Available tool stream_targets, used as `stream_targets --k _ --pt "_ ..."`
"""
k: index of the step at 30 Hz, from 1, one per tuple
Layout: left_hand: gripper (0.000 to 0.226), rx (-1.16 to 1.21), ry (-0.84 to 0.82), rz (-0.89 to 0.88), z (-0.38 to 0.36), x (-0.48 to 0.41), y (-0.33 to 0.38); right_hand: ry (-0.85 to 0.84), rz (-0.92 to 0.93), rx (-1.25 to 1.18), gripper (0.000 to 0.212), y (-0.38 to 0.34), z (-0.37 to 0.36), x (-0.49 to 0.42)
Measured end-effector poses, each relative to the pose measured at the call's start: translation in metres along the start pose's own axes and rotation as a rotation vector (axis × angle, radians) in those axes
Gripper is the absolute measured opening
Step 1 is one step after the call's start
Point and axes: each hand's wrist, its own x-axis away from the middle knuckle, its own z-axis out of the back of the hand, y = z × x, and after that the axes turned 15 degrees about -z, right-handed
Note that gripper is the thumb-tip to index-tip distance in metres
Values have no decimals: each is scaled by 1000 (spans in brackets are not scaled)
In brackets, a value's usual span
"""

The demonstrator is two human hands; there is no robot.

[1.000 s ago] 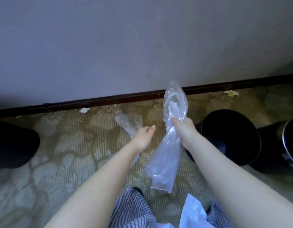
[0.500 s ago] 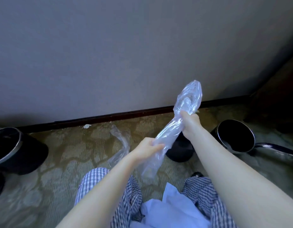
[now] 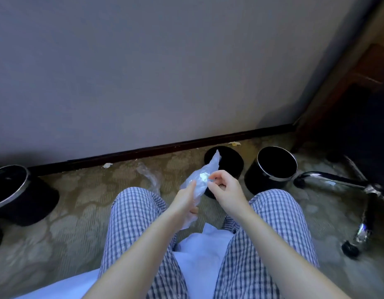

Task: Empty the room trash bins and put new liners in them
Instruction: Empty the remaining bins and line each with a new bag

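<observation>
My left hand (image 3: 186, 199) grips the lower part of a clear plastic liner (image 3: 203, 179) that is bunched into a long strip above my knees. My right hand (image 3: 224, 187) pinches the liner's upper part between thumb and fingertips. Behind the liner, near the wall, a black bin (image 3: 229, 161) lies with its dark end toward me. To its right stands an open black bin with a silver rim (image 3: 273, 167). Another silver-rimmed black bin (image 3: 18, 195) leans at the far left.
A second clear liner (image 3: 151, 178) lies crumpled on the patterned carpet left of my hands. Paper scraps (image 3: 107, 165) lie along the dark baseboard. A chrome chair base with castors (image 3: 346, 212) sits at the right. White cloth (image 3: 199, 251) lies in my lap.
The view has pulled back and my checked trouser legs now show. Both hands came down and closer together; my right hand slid from a full grip to a fingertip pinch on the liner.
</observation>
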Motion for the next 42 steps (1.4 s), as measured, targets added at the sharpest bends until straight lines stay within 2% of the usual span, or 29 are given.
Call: stream_targets --k 4,7,9,12,17,20,23,27,31,33,36,39,42 --pt "59 154 -146 -6 -12 12 -18 -61 71 181 5 6 -5 24" --pt "59 331 -92 9 -15 17 -25 -83 82 349 25 14 -11 36" --pt "64 306 -53 29 -10 19 -28 -110 97 466 40 19 -12 40" --pt "63 247 -95 14 0 20 -29 -79 113 538 42 24 -14 37" --pt "21 -13 -132 -134 0 23 -21 39 97 388 31 24 -18 28" --pt "24 -55 1 -128 -9 22 -20 86 108 311 18 21 -27 29" --pt "31 -120 159 -180 -16 16 -21 103 62 153 15 19 -35 32" --pt "34 -198 258 -368 -9 17 -26 33 40 34 22 19 -36 33" --pt "43 -473 334 -615 0 17 -26 -29 73 11 29 14 -36 34" --pt "47 -524 322 -678 3 15 -23 6 64 -20 27 10 -34 33" --pt "52 -462 237 -702 5 14 -15 61 -31 -130 29 7 -33 34" --pt "55 -387 68 -701 7 15 -13 113 -190 -382 28 4 -27 32" --pt "48 -342 -79 -676 18 20 -17 84 -325 -600 30 -1 -11 26"
